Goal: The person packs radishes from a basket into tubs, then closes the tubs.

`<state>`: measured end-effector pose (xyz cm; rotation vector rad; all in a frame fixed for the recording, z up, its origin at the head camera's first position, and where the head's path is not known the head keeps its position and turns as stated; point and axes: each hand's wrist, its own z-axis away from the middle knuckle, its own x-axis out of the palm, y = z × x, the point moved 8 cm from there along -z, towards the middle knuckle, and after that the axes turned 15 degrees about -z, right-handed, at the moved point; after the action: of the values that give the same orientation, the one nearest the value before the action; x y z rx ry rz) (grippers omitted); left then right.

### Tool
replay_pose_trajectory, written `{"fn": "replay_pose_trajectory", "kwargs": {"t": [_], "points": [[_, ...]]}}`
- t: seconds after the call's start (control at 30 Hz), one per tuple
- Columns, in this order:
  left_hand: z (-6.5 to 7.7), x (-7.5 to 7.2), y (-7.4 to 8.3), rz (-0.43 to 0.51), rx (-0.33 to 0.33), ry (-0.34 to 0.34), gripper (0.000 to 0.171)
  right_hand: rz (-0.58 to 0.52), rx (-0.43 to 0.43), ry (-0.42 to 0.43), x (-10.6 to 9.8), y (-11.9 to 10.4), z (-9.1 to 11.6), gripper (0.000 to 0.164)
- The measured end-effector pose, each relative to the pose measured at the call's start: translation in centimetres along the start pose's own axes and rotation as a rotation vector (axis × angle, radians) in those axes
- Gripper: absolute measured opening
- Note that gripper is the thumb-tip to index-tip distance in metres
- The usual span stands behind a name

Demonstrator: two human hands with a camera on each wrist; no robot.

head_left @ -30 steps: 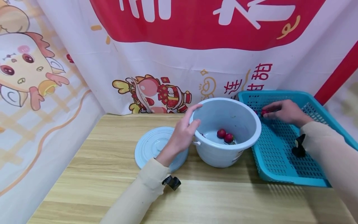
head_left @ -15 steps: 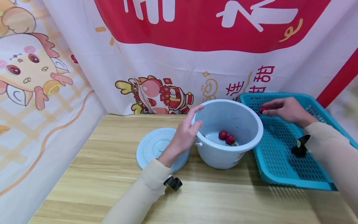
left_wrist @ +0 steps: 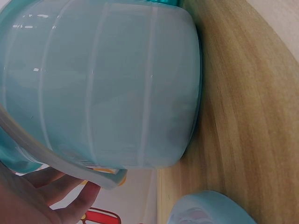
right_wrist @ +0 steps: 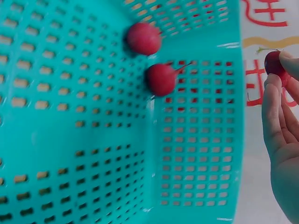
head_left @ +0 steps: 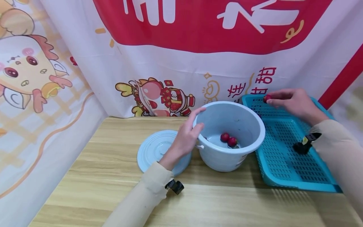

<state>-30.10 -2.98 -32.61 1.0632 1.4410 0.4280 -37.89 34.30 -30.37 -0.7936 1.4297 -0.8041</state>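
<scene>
My left hand [head_left: 185,134] grips the left rim of a light blue bucket [head_left: 218,160], which stands upright on the table. In the left wrist view, its fingers are beside the bucket's handle [left_wrist: 60,161]. Two red radishes [head_left: 225,137] lie on the bucket floor. My right hand [head_left: 297,102] pinches another radish [right_wrist: 275,65] between thumb and fingers, above the far part of a teal basket [head_left: 286,182]. Green stalk shows on that radish. Two more radishes [right_wrist: 161,79] sit in the basket against its wall, mostly hidden in the head view.
A round light blue lid [head_left: 153,151] lies on the wooden table [head_left: 107,176], left of the bucket and partly under my left forearm. Basket and bucket stand side by side. A printed cloth [head_left: 158,60] hangs behind the table.
My right hand has lifted the radish out of the basket's far left corner, up to about the rim's height. The left hand keeps its hold on the bucket.
</scene>
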Motion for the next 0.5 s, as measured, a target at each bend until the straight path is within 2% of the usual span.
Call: {"fn": "replay_pose_trajectory", "kwargs": {"t": [0.3, 0.5], "points": [[0.0, -0.2, 0.0, 0.015, 0.01, 0.004, 0.055, -0.029, -0.065, 0.054, -0.3, -3.2, 0.9, 0.081], [-0.1, 0.1, 0.0, 0.025, 0.019, 0.003, 0.055, 0.006, -0.122, 0.067, 0.5, -5.2, 2.2, 0.078]]}}
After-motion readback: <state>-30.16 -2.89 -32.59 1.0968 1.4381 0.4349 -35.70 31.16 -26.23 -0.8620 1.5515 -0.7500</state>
